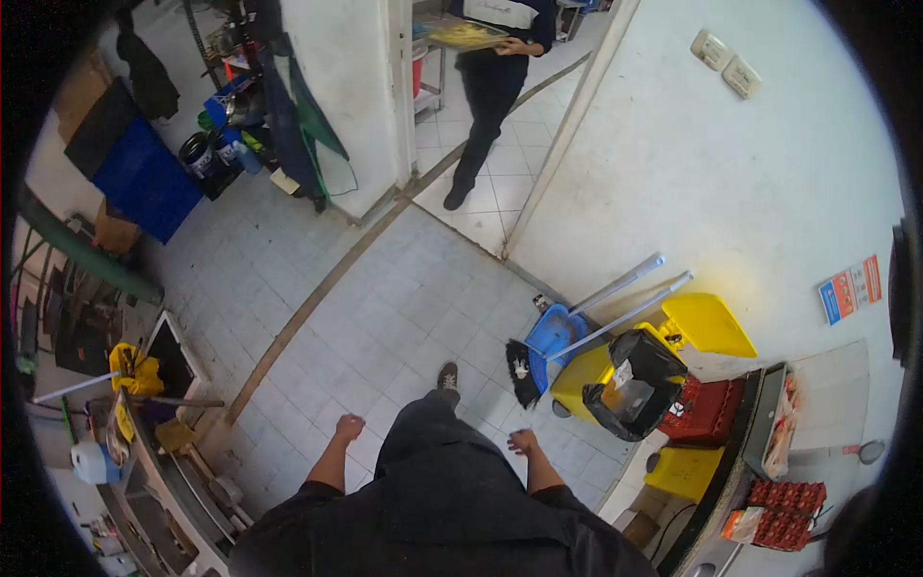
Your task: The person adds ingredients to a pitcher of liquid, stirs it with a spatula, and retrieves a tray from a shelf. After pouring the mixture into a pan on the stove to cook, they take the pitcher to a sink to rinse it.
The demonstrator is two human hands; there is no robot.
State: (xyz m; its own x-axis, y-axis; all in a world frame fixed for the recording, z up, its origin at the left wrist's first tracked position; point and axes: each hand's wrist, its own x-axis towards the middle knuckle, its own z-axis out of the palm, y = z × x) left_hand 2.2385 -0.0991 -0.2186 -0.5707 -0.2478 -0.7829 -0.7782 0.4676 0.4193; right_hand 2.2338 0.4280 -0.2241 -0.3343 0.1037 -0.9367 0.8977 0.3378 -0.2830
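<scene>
My left hand (350, 428) hangs low beside my dark clothing, over the tiled floor (365, 327). Its fingers look curled in, and I see nothing in them. On the other side hangs my right hand (522, 441), holding nothing, its fingers loosely bent and a little apart. It is nearest to the black broom head (524, 375) and the yellow bin (582, 378), touching neither. One shoe (448, 376) of mine shows on the floor ahead.
In the doorway a person (490, 87) carries a tray (461, 36) with yellowish food. A blue dustpan (556, 332) leans near the bin, whose yellow lid (710, 325) stands up. Egg trays (788, 514) are on the right counter; a worktop (144, 500) is at left.
</scene>
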